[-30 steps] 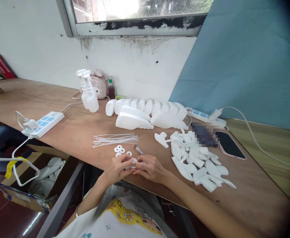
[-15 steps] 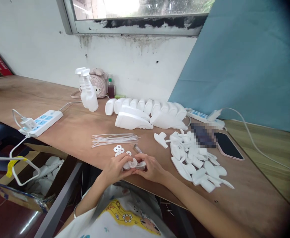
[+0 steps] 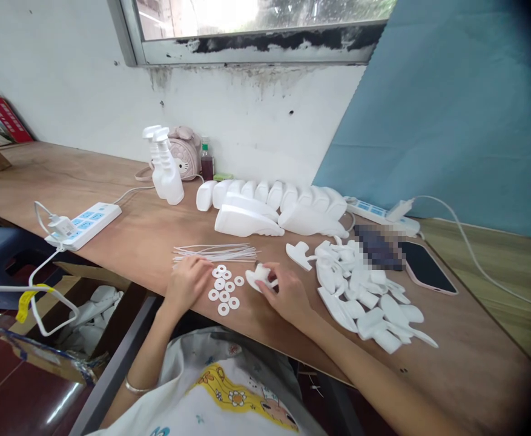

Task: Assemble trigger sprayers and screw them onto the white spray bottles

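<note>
My right hand (image 3: 287, 293) grips a white spray trigger head (image 3: 257, 277) between thumb and fingers, just above the table. My left hand (image 3: 187, 281) is at the near left end of a bundle of thin white tubes (image 3: 224, 252), its fingers bent loosely and apart. I see nothing held in it, though its palm side is hidden. Between the two hands lie several flat white ring washers (image 3: 224, 295). To the right of my right hand is a heap of white trigger heads (image 3: 369, 290), with one lying apart (image 3: 298, 255).
White bottles (image 3: 247, 221) lie in a row at the back; two spray bottles (image 3: 169, 175) stand left of them. Power strips (image 3: 86, 225) with cables sit at both sides. A phone (image 3: 428, 267) lies right. Below the table's left edge, a cardboard box (image 3: 111, 327) holds white parts.
My hands, together over the washers before, have parted. The left moved left and up to the tubes; the right moved slightly right with the trigger head. The washers are now uncovered.
</note>
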Demonstrator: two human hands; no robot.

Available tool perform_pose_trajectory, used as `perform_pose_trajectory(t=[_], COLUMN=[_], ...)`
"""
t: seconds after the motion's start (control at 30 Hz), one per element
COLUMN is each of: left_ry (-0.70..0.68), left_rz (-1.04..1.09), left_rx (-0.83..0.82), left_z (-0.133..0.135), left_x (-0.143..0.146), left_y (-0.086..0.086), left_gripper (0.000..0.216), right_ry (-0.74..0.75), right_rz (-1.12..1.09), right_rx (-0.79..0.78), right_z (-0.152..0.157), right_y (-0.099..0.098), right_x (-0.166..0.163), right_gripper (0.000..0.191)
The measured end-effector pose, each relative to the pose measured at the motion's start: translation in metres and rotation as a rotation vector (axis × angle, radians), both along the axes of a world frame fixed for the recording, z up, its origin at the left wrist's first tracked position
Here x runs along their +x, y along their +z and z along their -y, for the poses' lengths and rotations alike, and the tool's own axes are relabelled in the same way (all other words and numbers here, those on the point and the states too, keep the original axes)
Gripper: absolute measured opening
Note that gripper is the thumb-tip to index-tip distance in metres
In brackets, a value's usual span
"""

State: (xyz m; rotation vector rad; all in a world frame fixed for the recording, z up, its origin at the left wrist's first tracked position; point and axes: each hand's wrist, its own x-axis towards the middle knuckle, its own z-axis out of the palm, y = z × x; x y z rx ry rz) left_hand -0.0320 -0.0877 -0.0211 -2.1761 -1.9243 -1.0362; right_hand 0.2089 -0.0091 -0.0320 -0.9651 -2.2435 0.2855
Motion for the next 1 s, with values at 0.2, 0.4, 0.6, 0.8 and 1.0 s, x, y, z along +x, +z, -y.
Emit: perform_pose_trajectory(t=[0.2, 0.4, 0.6, 0.8, 1.0], left_ry=[0.316, 0.341, 0.308, 0.278, 0.252], left_rz=[-0.311, -0.305, -0.337, -0.269, -0.129], left_rx=[-0.145, -0.193, -0.199, -0.161, -0.074], left_z=[-0.002, -0.001, -0.003, -0.002, 0.003], left_x=[-0.031, -0.023, -0.027, -0.028, -0.033], left_y=[-0.007, -0.005, -0.01, -0.01, 0.002], left_gripper=[0.014, 0.014, 0.021, 0.02, 0.018], right_ry=[-0.199, 0.033, 0.142, 0.135, 0.153], right_rz=[-0.036, -0.076, -0.053, -0.047, -0.052], right_rx=[0.122, 0.091, 0.036, 0.047, 0.045], right_z=[-0.01, 0.004, 0.011, 0.009, 0.01], right_y=[0.002, -0.001, -0.005, -0.007, -0.005], right_x=[0.004, -0.002, -0.007, -0.006, -0.006], right_gripper=[0.027, 0.026, 0.027, 0.027, 0.026])
